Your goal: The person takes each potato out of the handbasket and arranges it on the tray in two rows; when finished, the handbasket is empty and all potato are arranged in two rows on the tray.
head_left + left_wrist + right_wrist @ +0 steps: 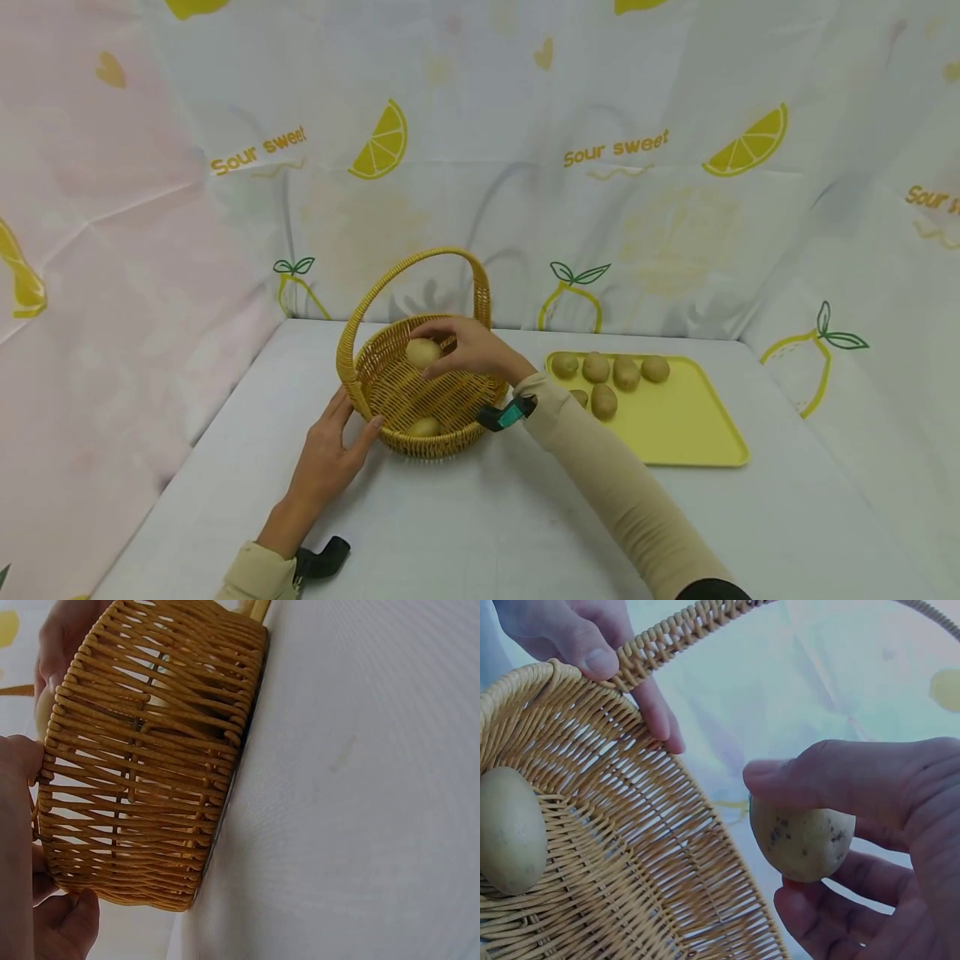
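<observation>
My right hand [474, 346] pinches a potato [802, 844] between thumb and fingers, above the inside of a round wicker basket [431, 393] with a tall arched handle. The potato is pale with dark specks in the right wrist view. Lower in the basket, near its front wall, lies another potato [425, 427]. On the basket's left side, my left hand [328, 457] grips the rim at the handle's foot, thumb on top and fingers along the outside. The left wrist view shows the woven wall close up, with part of this hand at the left edge.
To the right of the basket, a yellow tray [678, 429] bears several potatoes, grouped at its back left; my right forearm partly covers that corner. The white-covered table [465, 533] meets a lemon-printed cloth [480, 200] behind and at the sides.
</observation>
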{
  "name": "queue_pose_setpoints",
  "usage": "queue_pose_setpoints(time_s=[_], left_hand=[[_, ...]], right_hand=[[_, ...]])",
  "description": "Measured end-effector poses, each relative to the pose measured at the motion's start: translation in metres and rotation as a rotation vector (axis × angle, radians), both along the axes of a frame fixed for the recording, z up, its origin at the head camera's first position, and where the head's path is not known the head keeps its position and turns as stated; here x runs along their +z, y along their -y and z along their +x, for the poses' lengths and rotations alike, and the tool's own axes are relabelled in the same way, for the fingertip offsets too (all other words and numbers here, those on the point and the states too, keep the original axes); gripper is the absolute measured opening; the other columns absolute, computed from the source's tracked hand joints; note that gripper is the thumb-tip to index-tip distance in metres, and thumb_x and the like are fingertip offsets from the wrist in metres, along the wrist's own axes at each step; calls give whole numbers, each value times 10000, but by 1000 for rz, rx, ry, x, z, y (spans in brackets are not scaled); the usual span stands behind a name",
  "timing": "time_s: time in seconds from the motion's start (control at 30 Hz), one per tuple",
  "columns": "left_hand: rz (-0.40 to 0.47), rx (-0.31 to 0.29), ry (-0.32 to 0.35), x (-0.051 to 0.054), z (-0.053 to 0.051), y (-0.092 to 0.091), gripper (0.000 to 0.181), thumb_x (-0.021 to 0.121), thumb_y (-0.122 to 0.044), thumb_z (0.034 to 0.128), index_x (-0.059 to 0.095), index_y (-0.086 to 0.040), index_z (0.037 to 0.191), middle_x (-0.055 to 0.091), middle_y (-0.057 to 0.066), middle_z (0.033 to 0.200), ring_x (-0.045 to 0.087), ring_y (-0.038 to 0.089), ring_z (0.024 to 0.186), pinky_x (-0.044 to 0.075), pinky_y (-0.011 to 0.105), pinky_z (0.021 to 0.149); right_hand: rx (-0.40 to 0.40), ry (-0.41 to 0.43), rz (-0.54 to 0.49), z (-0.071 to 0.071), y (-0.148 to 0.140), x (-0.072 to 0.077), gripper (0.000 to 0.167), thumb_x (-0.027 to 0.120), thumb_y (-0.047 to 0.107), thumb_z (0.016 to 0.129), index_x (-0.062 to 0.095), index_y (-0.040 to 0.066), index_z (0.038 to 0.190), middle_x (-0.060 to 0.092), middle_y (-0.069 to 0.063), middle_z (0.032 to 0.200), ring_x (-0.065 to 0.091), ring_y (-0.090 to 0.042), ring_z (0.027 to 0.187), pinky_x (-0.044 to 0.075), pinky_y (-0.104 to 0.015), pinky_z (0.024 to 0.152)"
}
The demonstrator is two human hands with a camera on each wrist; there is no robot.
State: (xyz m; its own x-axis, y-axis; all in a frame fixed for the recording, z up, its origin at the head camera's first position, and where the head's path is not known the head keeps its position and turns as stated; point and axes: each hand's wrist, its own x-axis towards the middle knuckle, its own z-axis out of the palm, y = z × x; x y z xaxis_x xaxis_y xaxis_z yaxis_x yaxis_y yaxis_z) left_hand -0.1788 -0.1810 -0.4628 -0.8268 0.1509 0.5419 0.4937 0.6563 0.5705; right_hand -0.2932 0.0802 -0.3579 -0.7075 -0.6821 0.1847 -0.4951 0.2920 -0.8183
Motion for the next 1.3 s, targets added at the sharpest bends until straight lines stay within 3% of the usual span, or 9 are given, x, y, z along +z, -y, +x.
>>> queue_pose_setpoints(time_s=[0.37, 1.3], left_hand=[[-1, -7, -18, -1, 0, 0, 670, 726, -225, 1006, 434, 0, 1566, 367, 172, 1630, 369, 380, 1469, 336, 549, 1158], [0, -3, -9, -1, 0, 0, 655, 717, -229, 1012, 443, 4, 1560, 368, 158, 1633, 379, 383, 1462, 342, 554, 1152]], right_hand=[[-50, -64, -15, 8, -26, 14, 555, 879, 44, 814, 697, 38, 1339, 678, -50, 1299, 635, -195, 1041, 566, -319, 858], [-160, -92, -16, 30, -72, 20, 580, 875, 5, 779, 688, -20, 1328, 696, -99, 1252, 634, -240, 1104, 549, -427, 941]])
